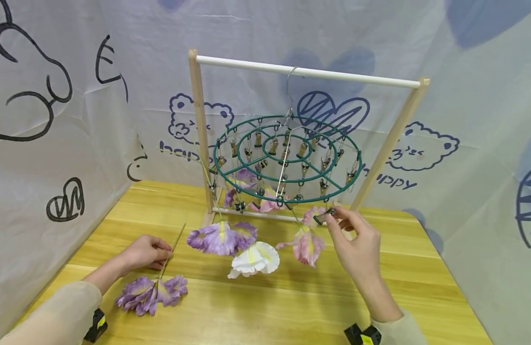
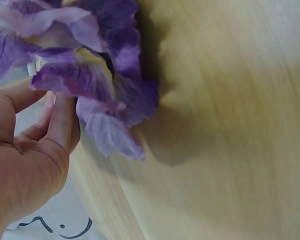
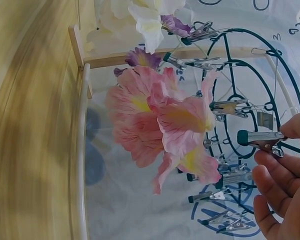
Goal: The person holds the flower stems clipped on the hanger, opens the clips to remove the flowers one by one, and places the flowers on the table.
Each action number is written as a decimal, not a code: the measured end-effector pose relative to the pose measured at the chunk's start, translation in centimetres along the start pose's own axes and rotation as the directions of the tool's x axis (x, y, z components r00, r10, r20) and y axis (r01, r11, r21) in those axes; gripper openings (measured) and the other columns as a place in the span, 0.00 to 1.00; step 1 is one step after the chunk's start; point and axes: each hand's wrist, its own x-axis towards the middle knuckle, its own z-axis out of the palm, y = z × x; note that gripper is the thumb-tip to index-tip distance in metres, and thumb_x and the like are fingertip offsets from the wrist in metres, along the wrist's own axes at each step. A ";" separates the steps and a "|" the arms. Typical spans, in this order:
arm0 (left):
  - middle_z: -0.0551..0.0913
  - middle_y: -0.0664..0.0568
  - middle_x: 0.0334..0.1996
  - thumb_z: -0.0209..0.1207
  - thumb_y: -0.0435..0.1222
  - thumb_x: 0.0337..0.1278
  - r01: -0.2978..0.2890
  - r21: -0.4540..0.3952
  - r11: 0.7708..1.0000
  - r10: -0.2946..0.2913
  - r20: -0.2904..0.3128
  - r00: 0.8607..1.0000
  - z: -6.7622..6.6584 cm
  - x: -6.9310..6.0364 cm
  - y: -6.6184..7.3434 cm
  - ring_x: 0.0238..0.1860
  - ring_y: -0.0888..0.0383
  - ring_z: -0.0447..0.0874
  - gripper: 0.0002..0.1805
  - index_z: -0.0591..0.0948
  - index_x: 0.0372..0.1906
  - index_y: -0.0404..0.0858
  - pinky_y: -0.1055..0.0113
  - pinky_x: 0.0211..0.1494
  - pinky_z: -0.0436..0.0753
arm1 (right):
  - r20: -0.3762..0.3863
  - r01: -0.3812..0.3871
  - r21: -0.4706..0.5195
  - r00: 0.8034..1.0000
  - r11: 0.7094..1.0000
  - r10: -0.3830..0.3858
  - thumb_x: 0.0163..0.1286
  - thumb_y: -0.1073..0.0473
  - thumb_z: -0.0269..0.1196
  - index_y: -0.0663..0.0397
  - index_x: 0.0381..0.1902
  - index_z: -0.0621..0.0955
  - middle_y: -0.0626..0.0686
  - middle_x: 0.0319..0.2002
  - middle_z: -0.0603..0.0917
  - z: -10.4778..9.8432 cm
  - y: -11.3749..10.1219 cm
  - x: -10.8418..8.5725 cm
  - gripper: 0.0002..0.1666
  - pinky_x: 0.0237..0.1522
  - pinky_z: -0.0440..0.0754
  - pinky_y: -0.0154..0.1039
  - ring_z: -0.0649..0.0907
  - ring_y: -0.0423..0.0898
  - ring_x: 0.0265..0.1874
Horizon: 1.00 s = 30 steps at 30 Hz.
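Observation:
My left hand (image 1: 146, 252) pinches the thin stem of a purple flower (image 1: 151, 293) low over the table's left side; in the left wrist view its petals (image 2: 90, 75) hide part of the fingers. At the rack's right, my right hand (image 1: 355, 239) holds a metal clip (image 3: 262, 140) with green tips between thumb and fingers. The clip hangs from the round green hanger (image 1: 287, 201). Beside it hangs a pink flower (image 1: 306, 245). A white flower (image 1: 255, 258) and another purple flower (image 1: 222, 238) hang at the hanger's front.
The wooden rack (image 1: 199, 110) with a white top bar (image 1: 351, 75) carries the hanger by a hook. Many other clips dangle from its rings, and more pink and purple petals show behind. A pale cloth with drawings (image 1: 485, 86) surrounds the wooden table (image 1: 399, 268).

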 end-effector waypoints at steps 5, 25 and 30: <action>0.85 0.40 0.41 0.59 0.31 0.74 0.002 0.003 1.000 -0.002 -0.007 1.000 -0.1 -0.1 0.0 0.36 0.53 0.87 0.19 0.76 0.58 0.18 0.58 0.41 0.91 | -0.012 0.003 0.018 1.000 1.000 -0.003 0.68 0.69 0.71 0.63 0.51 0.88 0.55 0.39 0.90 -0.1 -0.1 0.0 0.14 0.36 0.78 0.21 0.80 0.37 0.30; 0.84 0.33 0.50 0.53 0.36 0.80 -0.057 -0.122 0.991 0.051 -0.051 0.997 -2.3 -1.9 -0.7 0.49 0.46 0.87 0.27 0.68 0.65 0.14 0.57 0.51 0.90 | -0.034 0.031 0.034 0.999 0.999 -0.030 0.65 0.71 0.71 0.62 0.58 0.85 0.57 0.46 0.90 0.0 -0.3 -0.4 0.22 0.37 0.77 0.24 0.80 0.36 0.31; 0.81 0.30 0.55 0.51 0.38 0.82 -0.093 -0.168 0.981 0.079 -0.089 0.993 -2.9 -3.1 -0.5 0.51 0.48 0.87 0.29 0.66 0.68 0.15 0.57 0.54 0.90 | -0.052 0.034 0.055 0.998 0.998 -0.031 0.64 0.72 0.71 0.63 0.59 0.84 0.58 0.47 0.89 0.2 -0.6 -0.7 0.24 0.37 0.79 0.25 0.80 0.36 0.32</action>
